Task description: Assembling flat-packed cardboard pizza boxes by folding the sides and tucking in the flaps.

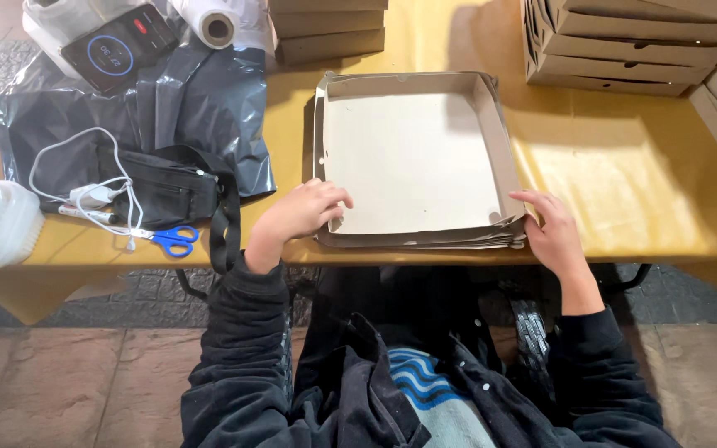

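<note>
- While both hands rest at its near edge, a shallow open cardboard box (412, 162) lies flat on the yellow desk (624, 182), on top of a thin stack of flattened cardboard at the desk's front edge.
- Left hand (300, 214) sits at the box's near left corner, fingers curled loosely over the low wall, gripping nothing firmly.
- Right hand (551, 232) sits at the near right corner, fingers half open, touching the wall's outer side.
- Box is roughly square and lies straight ahead between the hands; neither hand is clearly nearer.
- Bare desk lies open to the right of the box; stacked closed boxes (632, 41) stand beyond, at the far right.
- To the left, well apart: a black pouch (168, 187), white cable (85, 178), blue scissors (174, 241), grey plastic sheet (201, 99).
</note>
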